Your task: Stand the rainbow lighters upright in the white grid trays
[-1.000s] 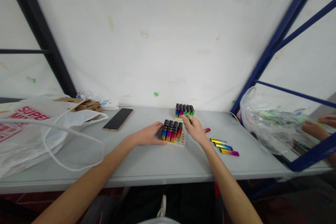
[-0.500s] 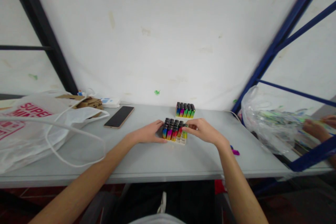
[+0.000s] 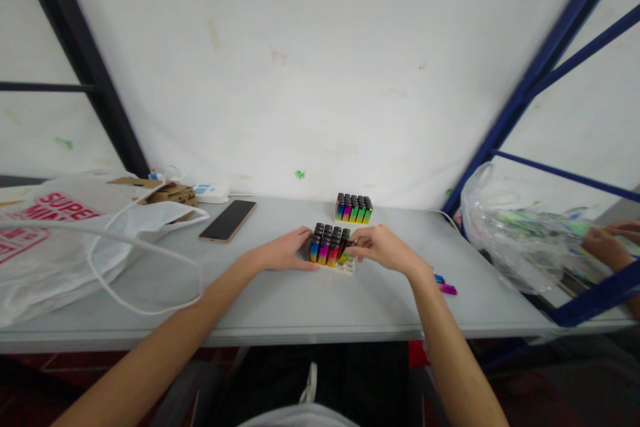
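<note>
A white lighter tray (image 3: pixel 346 269) stands on the table with rows of upright, rainbow-coloured lighters (image 3: pixel 323 250) with black tops. My left hand (image 3: pixel 287 251) is closed around the tray's left side, thumb at the front and fingers behind. At its right side, my right hand (image 3: pixel 375 245) pinches a yellow-green lighter (image 3: pixel 343 257) by its dark top. That lighter leans over the tray's front right part, where bare slots show; whether its base sits in a slot I cannot tell. Beyond my right forearm lie loose lighters (image 3: pixel 449 289), one purple and one blue.
A second block of lighters (image 3: pixel 353 208) stands behind, near the wall. On the left are a phone (image 3: pixel 228 221), a white plastic bag (image 3: pixel 55 240) and a loose white cable (image 3: pixel 145 313). Clear plastic bags (image 3: pixel 500 233), a blue frame (image 3: pixel 520 100) and another person's hand (image 3: pixel 607 247) are at right.
The yellow-green lighter at my right fingertips now leans, its base shifted left; before, it was more upright near the tray's right edge. My left hand stays on the tray.
</note>
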Motion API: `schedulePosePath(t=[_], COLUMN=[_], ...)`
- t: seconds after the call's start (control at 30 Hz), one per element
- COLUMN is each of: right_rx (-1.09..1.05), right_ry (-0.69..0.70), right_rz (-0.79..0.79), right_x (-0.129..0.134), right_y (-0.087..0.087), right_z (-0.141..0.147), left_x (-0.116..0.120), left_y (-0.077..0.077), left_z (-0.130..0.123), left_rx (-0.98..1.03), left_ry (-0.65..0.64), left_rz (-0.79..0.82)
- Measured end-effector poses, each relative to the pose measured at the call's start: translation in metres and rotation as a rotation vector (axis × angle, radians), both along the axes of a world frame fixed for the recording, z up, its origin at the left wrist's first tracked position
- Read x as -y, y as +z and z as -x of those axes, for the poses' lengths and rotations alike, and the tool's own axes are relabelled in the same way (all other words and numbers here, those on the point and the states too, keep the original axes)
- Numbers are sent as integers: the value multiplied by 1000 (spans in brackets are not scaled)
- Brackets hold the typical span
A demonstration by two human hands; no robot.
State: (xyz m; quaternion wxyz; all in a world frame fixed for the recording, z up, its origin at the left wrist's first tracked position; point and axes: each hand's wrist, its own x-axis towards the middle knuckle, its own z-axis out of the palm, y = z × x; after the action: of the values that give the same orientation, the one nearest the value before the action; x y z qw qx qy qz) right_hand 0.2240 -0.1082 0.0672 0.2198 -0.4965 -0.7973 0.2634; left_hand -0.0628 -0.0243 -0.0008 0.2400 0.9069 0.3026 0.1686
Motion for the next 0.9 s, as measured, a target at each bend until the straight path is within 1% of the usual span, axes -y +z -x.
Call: schedulePosePath(t=[0.1, 0.27, 0.47, 0.57, 0.77, 0.9], right_rx=[-12, 82, 75, 57, 126, 165], right_ry=[23, -61, -64, -44, -50, -138], right_rz=[23, -35, -76, -48, -32, -98], right_x=[0, 0, -2, -1, 0, -2], right_y=[0, 1, -1, 0, 1, -1], right_z=[1, 0, 2, 2, 6, 9], left_x=[-1, 0, 1, 1, 1, 1], left_y=[-1, -1, 1, 1, 1, 1], left_z=[0, 1, 0, 0, 0, 0], left_rx=[5, 16, 12, 26, 24, 15], left_ry=[1, -6, 1, 3, 1, -8], left_rz=[8, 4, 10, 7, 9, -20])
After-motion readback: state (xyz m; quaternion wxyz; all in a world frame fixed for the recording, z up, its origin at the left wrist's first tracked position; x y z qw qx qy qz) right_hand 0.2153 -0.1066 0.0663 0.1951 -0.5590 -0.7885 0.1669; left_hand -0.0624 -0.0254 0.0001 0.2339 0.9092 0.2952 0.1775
